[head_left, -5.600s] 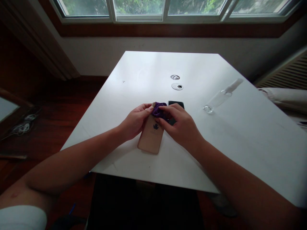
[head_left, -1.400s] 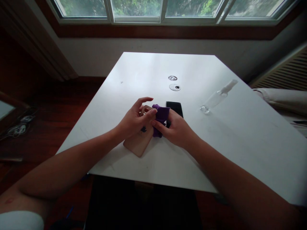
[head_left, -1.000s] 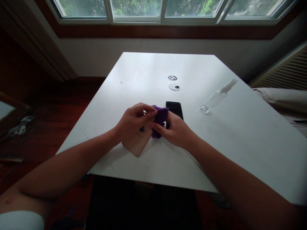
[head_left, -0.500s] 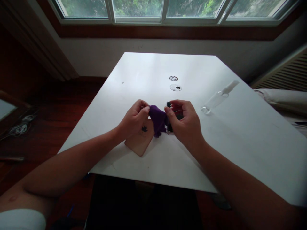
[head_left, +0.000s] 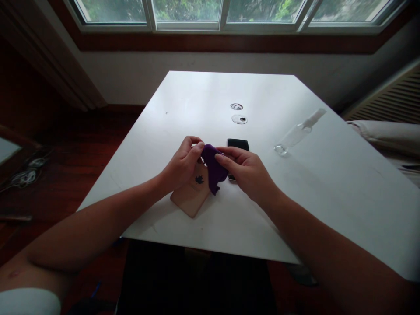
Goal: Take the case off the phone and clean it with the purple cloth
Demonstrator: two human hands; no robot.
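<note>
A small purple cloth [head_left: 217, 174] hangs between my two hands. Thumb and fingers of my left hand [head_left: 184, 161] pinch its upper left corner. My right hand [head_left: 246, 169] grips its upper right edge between thumb and forefinger. Below my left hand is a pinkish-gold phone case [head_left: 190, 199] with a dark leaf print, slanted, its upper part covered by the fingers and cloth; whether those fingers also hold it I cannot tell. A dark-screened phone [head_left: 239, 143] lies on the white table, partly hidden behind my right hand.
On the right of the white table [head_left: 157, 131] lies a clear spray bottle [head_left: 295, 134]. Two round cable-hole fittings [head_left: 236, 106] sit in the tabletop beyond my hands. Behind the table is a window [head_left: 187, 11]; cables [head_left: 28, 175] lie on the floor at left.
My right hand has moved left, off the phone and onto the cloth's right edge. More of the phone now shows. The left hand stays nearly in place.
</note>
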